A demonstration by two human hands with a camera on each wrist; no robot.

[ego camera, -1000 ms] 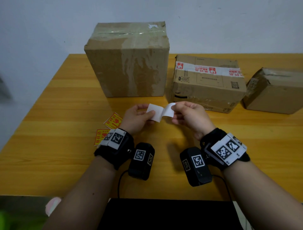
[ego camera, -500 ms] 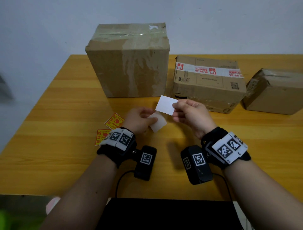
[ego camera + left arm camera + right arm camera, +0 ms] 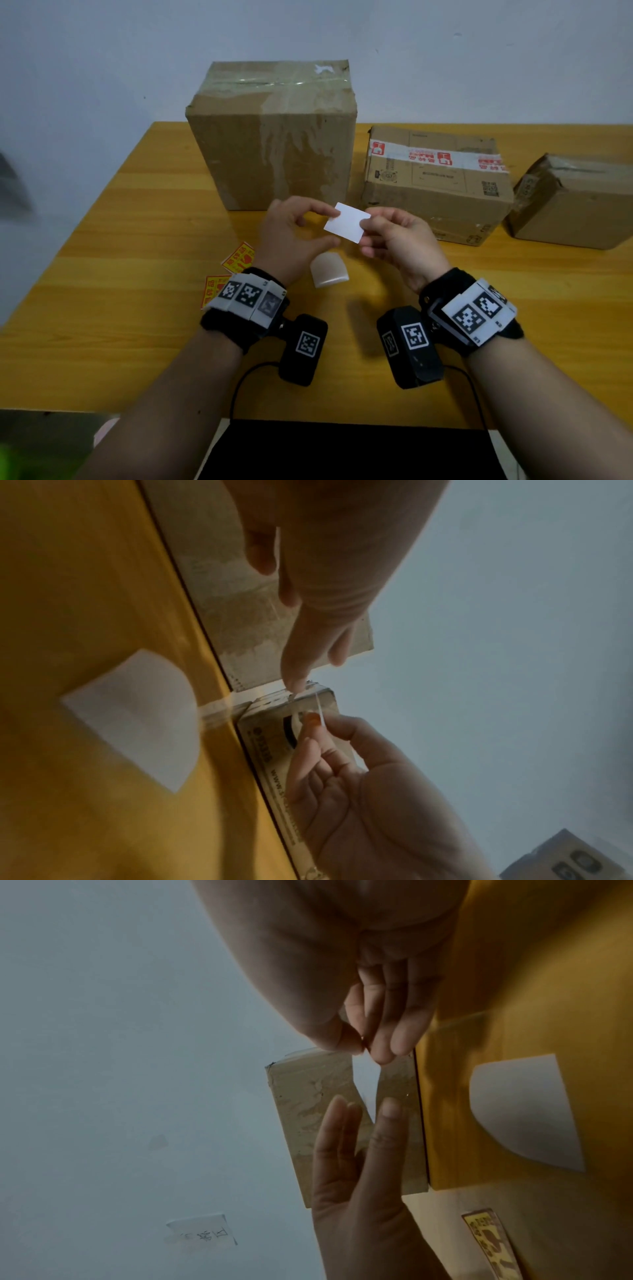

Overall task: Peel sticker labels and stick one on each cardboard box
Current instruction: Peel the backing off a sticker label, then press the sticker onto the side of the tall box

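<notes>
A peeled sticker (image 3: 347, 222), its white back towards me, hangs above the table in front of the boxes. My right hand (image 3: 367, 222) pinches its right edge between thumb and fingers. My left hand (image 3: 330, 226) holds nothing; its index fingertip touches the sticker's upper left corner and the thumb stays apart below. The curled white backing paper (image 3: 329, 274) lies loose on the table under the hands, also seen as backing paper (image 3: 137, 718). Three cardboard boxes stand behind: a tall one (image 3: 274, 137), a taped middle one (image 3: 435, 181) and a small one (image 3: 572, 202) at the right.
Two yellow-and-red sticker sheets (image 3: 238, 258) (image 3: 214, 289) lie on the wooden table (image 3: 102, 308) left of my left wrist. A black object (image 3: 342, 448) sits at the near edge with a cable (image 3: 239, 383) running up from it. A wall rises behind the boxes.
The sticker came fully off its backing. My left hand let the backing drop onto the table and rose to touch the sticker's left corner. My right hand kept its pinch.
</notes>
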